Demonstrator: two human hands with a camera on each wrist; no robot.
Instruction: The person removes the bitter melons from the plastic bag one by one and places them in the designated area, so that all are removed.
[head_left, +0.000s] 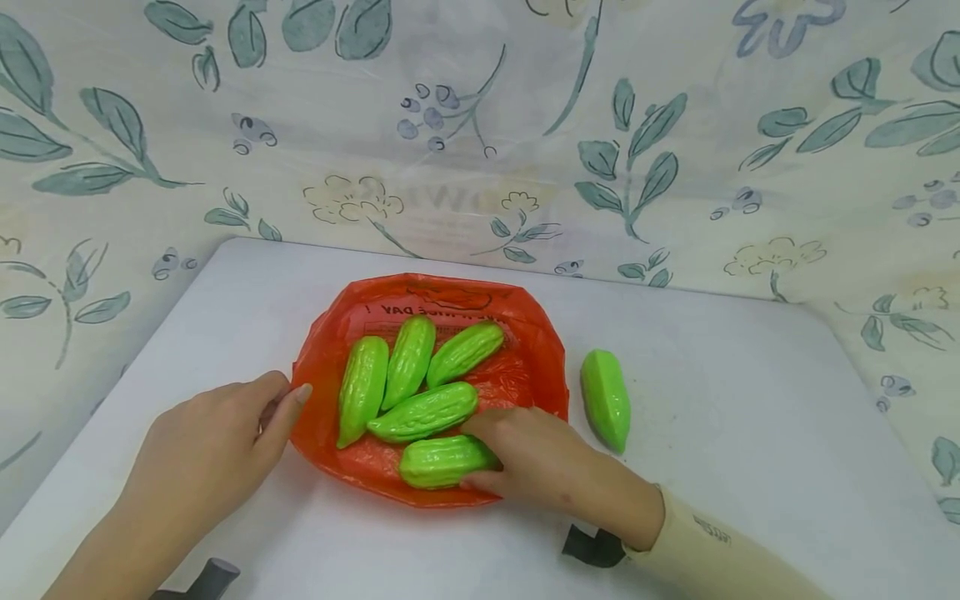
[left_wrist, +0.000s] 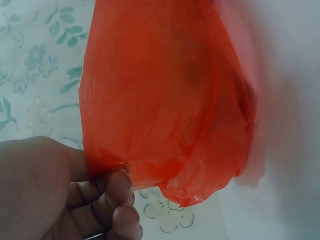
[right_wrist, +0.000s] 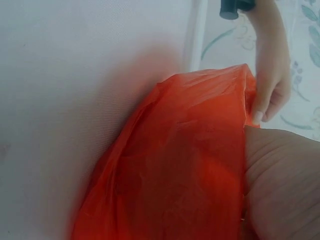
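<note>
A red plastic bag [head_left: 525,325] stands open on the white table, its mouth facing up. Several bright green, bumpy bitter melons [head_left: 408,354] lie inside. My left hand [head_left: 213,442] pinches the bag's left rim between thumb and fingers; in the left wrist view the same hand [left_wrist: 95,195] holds the red film's edge. Reaching over the bag's right side, my right hand [head_left: 540,458] grips the right end of the nearest bitter melon [head_left: 442,462] inside. The right wrist view shows only part of this hand [right_wrist: 282,175], its fingers hidden behind the bag wall.
One more green melon [head_left: 606,400] lies on the table [head_left: 750,433] just right of the bag. Dark camera mounts [head_left: 213,575] show near both wrists. A floral cloth [head_left: 480,108] hangs behind the table and along its sides.
</note>
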